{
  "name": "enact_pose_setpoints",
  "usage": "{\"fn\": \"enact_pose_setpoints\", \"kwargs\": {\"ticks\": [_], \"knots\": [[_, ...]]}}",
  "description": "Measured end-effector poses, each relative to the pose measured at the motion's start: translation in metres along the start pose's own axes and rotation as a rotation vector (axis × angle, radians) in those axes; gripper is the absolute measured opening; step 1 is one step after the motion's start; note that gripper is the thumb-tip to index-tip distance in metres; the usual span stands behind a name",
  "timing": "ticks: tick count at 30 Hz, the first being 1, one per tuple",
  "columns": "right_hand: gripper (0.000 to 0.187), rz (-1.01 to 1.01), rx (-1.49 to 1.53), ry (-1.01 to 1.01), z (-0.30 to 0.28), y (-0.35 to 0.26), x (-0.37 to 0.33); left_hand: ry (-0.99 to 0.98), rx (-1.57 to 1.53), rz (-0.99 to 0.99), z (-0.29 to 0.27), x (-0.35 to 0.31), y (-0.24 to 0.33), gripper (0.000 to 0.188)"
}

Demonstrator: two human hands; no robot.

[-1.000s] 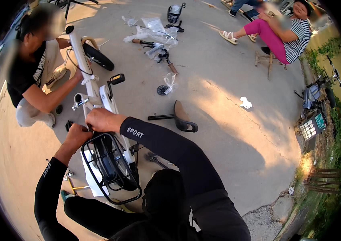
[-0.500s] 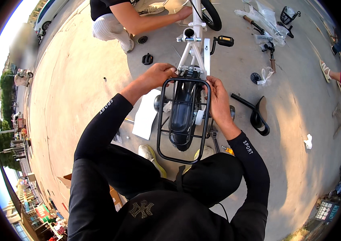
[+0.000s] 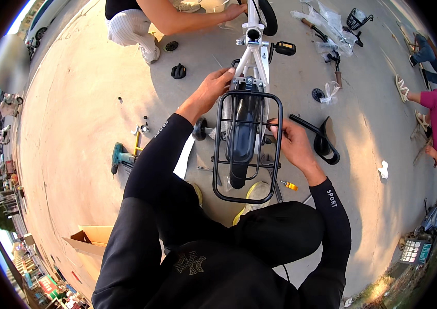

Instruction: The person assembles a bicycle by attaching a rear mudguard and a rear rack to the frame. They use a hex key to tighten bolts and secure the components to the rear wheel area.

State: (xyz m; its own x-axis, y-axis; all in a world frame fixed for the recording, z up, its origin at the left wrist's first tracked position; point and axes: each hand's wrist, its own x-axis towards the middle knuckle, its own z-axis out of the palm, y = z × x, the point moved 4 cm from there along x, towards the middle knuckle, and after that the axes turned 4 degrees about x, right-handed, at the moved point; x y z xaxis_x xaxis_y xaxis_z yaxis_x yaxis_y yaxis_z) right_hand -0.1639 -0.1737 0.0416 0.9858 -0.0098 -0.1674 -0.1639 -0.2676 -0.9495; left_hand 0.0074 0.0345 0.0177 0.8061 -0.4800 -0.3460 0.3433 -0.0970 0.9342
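Note:
A black tubular rear rack (image 3: 281, 154) lies over the rear wheel's dark mudguard (image 3: 241, 136) on a white bicycle frame (image 3: 255, 54). My left hand (image 3: 212, 88) is closed at the front left of the rack, fingertips against the frame's rear joint. Whatever they pinch is hidden. On the other side, my right hand (image 3: 296, 143) has its thumb and fingers closed round the rack's right rail. A small training wheel (image 3: 199, 129) sits left of the rear wheel.
Another person's hand (image 3: 235, 11) touches the bicycle's front. A black saddle (image 3: 326, 141) lies right, a loose pedal (image 3: 178, 71) left. A green power drill (image 3: 120, 157), a yellow-handled tool (image 3: 289, 185) and an open cardboard box (image 3: 92, 238) rest on the ground.
My right hand has slid from the rack's front right corner down along its right rail. My left hand stays by the frame joint. The whole view has shifted, uncovering the drill.

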Motion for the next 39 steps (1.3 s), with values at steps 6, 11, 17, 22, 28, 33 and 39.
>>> {"fn": "enact_pose_setpoints", "kwargs": {"ticks": [6,11,17,22,28,33,39], "knots": [[0.031,0.266,-0.451,0.246,-0.045,0.112,-0.045,0.024,0.290,0.047,-0.010,0.019,-0.006,0.080],[0.035,0.481,-0.611,-0.006,0.028,0.208,-0.115,-0.054,0.433,0.170,0.009,0.016,0.002,0.083],[0.022,0.320,-0.875,0.064,0.068,0.258,-0.138,0.009,0.400,0.122,-0.003,0.011,-0.001,0.068],[0.030,0.338,-0.971,0.092,0.075,0.266,-0.124,0.002,0.121,0.057,-0.008,0.015,-0.015,0.057],[0.027,0.207,-0.566,0.241,0.049,0.203,-0.087,-0.014,0.087,0.004,-0.030,0.010,-0.006,0.049],[0.032,0.145,-0.291,0.289,0.050,0.201,-0.085,-0.031,0.027,0.031,-0.016,0.005,-0.009,0.033],[0.028,0.272,0.671,0.118,0.054,0.163,-0.047,-0.225,0.029,0.103,-0.022,-0.005,0.002,0.035]]}}
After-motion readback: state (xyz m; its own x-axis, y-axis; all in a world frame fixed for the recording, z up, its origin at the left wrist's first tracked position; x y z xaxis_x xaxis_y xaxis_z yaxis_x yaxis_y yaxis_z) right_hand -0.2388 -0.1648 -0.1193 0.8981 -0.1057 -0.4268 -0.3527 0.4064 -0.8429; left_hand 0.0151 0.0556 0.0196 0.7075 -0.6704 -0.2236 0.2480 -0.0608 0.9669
